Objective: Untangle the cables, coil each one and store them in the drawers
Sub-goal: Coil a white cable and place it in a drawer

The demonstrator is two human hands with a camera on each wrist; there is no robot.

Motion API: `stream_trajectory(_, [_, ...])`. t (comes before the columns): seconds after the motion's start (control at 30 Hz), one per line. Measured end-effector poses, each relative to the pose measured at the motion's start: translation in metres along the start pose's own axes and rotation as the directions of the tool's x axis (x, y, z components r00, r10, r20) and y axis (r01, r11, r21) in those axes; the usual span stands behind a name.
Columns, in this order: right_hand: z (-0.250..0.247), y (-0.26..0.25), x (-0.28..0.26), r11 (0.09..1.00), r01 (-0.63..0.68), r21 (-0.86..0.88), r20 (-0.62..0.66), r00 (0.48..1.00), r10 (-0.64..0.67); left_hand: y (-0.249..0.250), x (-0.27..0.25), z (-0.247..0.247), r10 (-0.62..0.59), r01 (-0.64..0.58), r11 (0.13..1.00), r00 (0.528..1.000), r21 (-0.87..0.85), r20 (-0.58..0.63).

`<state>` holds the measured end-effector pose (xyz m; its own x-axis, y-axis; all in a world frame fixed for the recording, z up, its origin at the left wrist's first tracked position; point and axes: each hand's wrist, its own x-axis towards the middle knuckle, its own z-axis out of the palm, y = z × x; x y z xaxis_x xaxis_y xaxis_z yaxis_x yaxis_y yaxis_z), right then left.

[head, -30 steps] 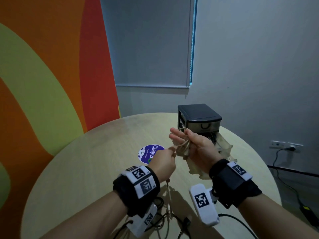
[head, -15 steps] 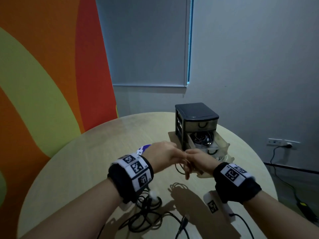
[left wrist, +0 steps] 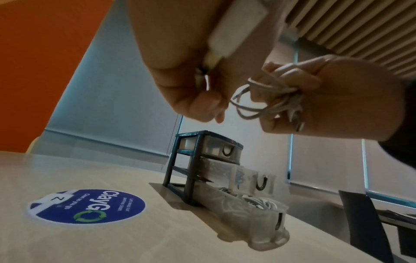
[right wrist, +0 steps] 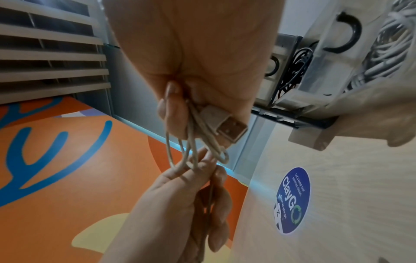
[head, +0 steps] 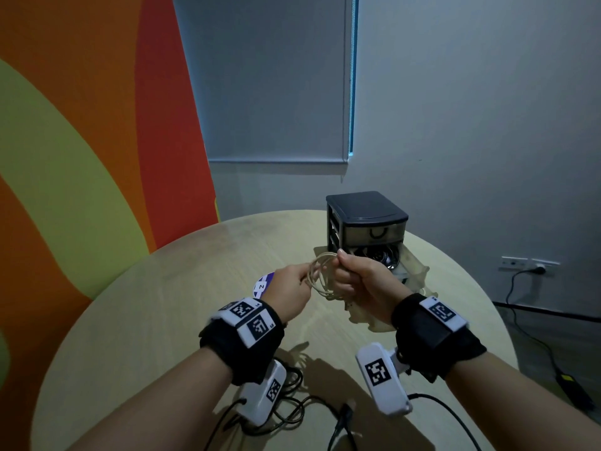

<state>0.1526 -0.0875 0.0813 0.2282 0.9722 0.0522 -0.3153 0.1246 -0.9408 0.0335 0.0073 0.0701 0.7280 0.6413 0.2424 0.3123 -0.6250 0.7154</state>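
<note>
Above table (head: 136, 320), both hands' grip clamped on white cable (head: 320, 275); drawer unit (head: 366, 219) behind; black cables (head: 292, 402) below.

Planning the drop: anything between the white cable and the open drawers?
Nothing visible. Both hands hold the white cable in the air just in front of the open drawers, with only clear air between. The drawers already hold cables.

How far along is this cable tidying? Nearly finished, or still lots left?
Partly done. The small dark-framed drawer unit has two lower drawers pulled out: black cables in the middle, white coils in the bottom. In hand: the right hand grips a looped cream USB cable while the left hand pinches its loose part. Left: tangled black cables on the round wooden table.
</note>
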Motion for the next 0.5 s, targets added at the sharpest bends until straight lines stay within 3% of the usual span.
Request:
stream_trajectory(0.17, [-0.001,0.000,0.000,0.999,0.019,0.046,-0.056,0.998,-0.016,0.009,-0.003,-0.002,-0.061,0.051,0.996,0.989,0.074,0.137])
stream_trajectory(0.37, [-0.010,0.001,0.000,0.999,0.045,0.029,-0.158,0.987,-0.040,0.014,-0.001,-0.007,0.002,-0.030,0.984,0.987,0.173,0.160])
stream_trajectory(0.5, [-0.013,0.004,0.005,0.994,0.068,0.088,-0.280,0.959,-0.041,0.022,-0.007,-0.004,0.042,-0.142,0.894,0.971,0.425,0.237])
